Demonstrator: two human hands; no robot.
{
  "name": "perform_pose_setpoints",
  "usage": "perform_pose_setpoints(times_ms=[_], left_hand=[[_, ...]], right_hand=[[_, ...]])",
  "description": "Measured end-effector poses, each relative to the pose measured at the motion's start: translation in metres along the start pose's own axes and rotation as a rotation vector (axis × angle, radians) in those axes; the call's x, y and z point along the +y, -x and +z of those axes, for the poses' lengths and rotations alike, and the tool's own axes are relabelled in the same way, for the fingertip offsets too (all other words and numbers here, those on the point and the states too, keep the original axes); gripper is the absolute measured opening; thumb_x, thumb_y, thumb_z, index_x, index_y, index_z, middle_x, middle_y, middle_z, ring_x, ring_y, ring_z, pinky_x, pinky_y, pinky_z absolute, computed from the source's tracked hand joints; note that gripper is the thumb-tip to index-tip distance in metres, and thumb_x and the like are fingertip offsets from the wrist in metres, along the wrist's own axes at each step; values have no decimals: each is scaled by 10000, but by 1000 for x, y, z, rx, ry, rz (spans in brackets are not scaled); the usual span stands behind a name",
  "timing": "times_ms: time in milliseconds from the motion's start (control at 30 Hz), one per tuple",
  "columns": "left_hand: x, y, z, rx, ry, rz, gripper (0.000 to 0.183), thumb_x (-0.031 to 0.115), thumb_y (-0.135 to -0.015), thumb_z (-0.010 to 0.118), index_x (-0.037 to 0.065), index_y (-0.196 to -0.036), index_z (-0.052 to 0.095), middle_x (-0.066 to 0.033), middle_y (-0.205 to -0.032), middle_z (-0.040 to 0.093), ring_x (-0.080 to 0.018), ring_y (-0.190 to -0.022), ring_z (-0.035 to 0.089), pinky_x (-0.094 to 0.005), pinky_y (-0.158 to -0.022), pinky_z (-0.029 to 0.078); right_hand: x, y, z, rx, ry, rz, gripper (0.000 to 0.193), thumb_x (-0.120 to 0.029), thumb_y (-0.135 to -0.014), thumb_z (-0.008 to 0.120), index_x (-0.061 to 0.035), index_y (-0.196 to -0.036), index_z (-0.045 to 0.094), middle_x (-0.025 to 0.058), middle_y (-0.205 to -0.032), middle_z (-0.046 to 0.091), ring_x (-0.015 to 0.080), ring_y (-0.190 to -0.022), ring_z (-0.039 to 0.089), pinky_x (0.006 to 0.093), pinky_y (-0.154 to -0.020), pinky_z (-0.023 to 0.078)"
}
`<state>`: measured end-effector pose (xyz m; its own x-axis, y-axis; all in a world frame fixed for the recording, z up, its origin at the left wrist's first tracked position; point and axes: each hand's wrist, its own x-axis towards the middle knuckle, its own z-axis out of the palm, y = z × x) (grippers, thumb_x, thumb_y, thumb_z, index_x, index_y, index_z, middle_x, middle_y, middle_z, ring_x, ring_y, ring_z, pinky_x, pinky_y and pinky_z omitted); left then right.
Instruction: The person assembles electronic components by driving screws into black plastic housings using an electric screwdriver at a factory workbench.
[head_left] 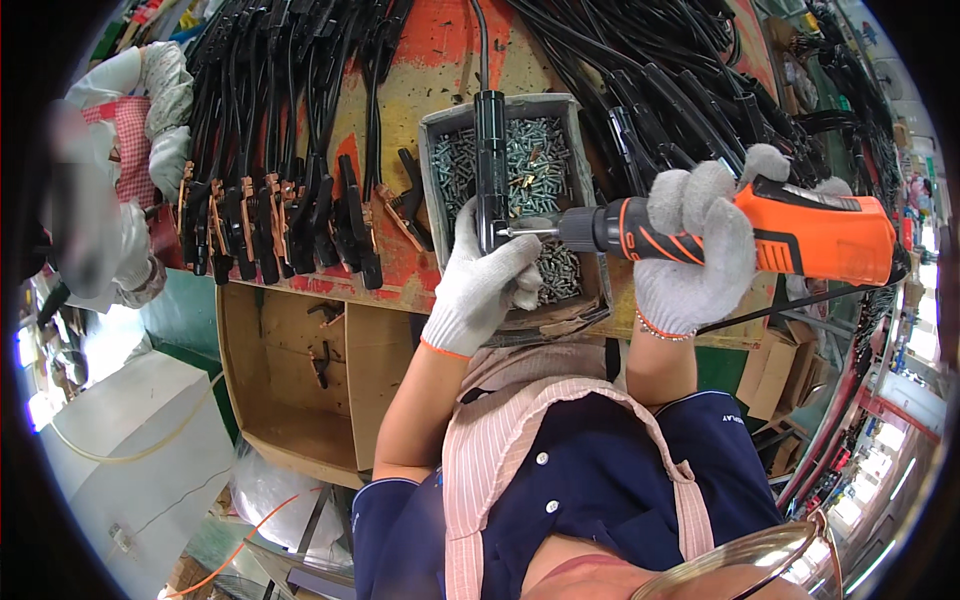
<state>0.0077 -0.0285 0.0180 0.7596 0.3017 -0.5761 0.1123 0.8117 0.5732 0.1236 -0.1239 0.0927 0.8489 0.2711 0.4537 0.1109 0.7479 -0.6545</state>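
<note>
My left hand [478, 290], in a white knit glove with an orange cuff, is closed round the lower end of a black tubular handle [490, 150]. A black cable runs from its top. In my gloved right hand [700, 240] lies an orange and black power screwdriver [825, 235], held level and pointing left. Its bit [525, 228] reaches the side of the handle, close beside my left fingers; whether it sits on a screw there is too small to tell. Below both is a worn cardboard box [592, 165] full of small silver screws [540, 160].
Black clamps with copper-coloured jaws [275, 225] line the table's left side, their cables running back. More black cables and handles [680, 110] lie at right. A cardboard box [285, 400] with a few clamps hangs below the edge. Another person's gloved hand [170, 160] is at far left.
</note>
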Motion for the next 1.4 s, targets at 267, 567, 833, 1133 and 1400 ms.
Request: perform_pose_setpoints(times_ms=[267, 567, 833, 1133, 1400], left_hand=[[-6, -7, -6, -36, -22, 19, 829, 20, -824, 664, 92, -1445, 120, -95, -883, 592, -157, -569, 593, -301, -444, 495], [-10, -6, -9, -17, 63, -10, 868, 30, -823, 663, 115, -1460, 81, -88, -867, 578, -163, -563, 590, -300, -444, 501], [-10, -8, -6, -60, -1, -53, 840, 35, -846, 640, 127, -1470, 86, -92, -873, 583, -162, -594, 619, -292, -454, 526], [-9, -9, -17, -107, 13, 70, 847, 76, -837, 681, 87, -1453, 101, -107, -868, 597, -193, -634, 648, -294, -479, 527], [-4, 9, -7, -53, 26, 82, 529, 77, -883, 619, 87, -1319, 321, -96, -877, 579, -141, -572, 566, -241, -414, 400]], right_hand=[[-2, 2, 23, 4, 116, 102, 534, 35, -835, 573, -50, -1313, 351, 100, -767, 569, 172, -574, 522, 309, -555, 466], [12, 4, 34, -204, 303, 2, 665, 101, -807, 539, -229, -1352, 352, 39, -900, 460, 128, -568, 465, 292, -509, 426], [8, 5, 33, -127, 350, 52, 536, 109, -787, 572, -103, -1211, 322, 60, -811, 466, 148, -572, 529, 303, -547, 502], [13, 9, 9, -110, 500, 53, 551, 127, -792, 554, -49, -1270, 342, 61, -789, 577, 160, -605, 571, 309, -592, 501], [-56, 8, -25, 126, -95, -156, 605, 73, -852, 526, -142, -1376, 311, 75, -899, 551, 117, -560, 431, 274, -504, 423]])
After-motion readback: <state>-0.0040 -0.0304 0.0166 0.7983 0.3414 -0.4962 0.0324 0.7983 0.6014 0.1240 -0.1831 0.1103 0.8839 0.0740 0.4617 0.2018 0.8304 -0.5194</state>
